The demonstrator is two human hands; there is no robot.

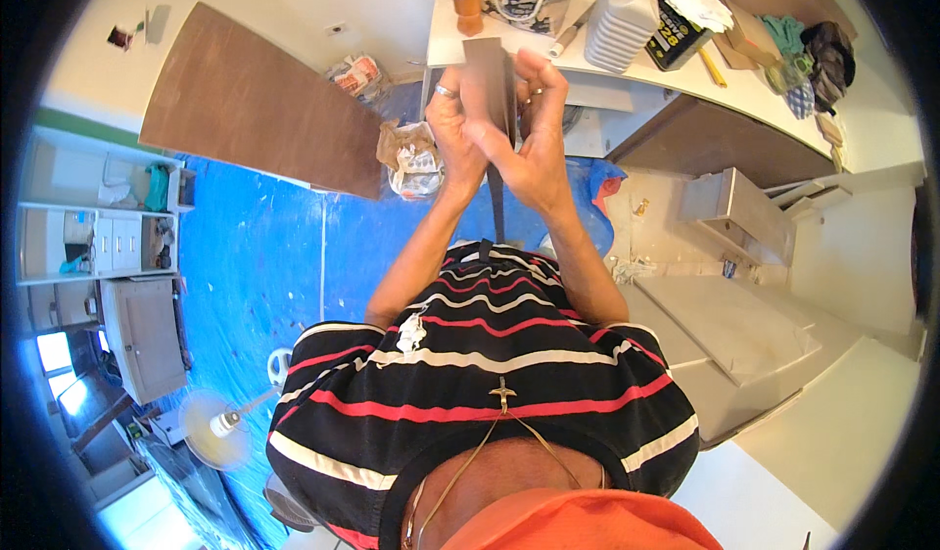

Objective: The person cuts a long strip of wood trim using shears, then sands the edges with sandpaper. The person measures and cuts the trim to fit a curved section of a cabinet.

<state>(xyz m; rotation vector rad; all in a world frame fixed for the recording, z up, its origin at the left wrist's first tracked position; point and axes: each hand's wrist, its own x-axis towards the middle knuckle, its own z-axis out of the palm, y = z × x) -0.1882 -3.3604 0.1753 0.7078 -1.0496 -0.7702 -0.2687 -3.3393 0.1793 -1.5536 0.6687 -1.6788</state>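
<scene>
In front of my chest, at the edge of the white worktop point(764, 85), my left hand point(458, 129) and my right hand point(529, 139) are closed on a long, narrow dark-brown strip point(483, 56). It stands lengthwise between them, its far end above my fingers and a thin dark part running down toward my striped shirt. My right thumb lies across toward my left hand. The strip and fingers are slightly blurred, and part of the strip is hidden behind my hands.
A brown panel point(259, 100) stands left, beside paper sacks point(411, 173). The worktop holds an amber bottle point(468, 12), a jug point(617, 26), cloths and tools. Blue sheeting point(250, 256) covers the floor, with a lamp point(220, 423) lower left. Grey cabinet pieces point(734, 222) are at right.
</scene>
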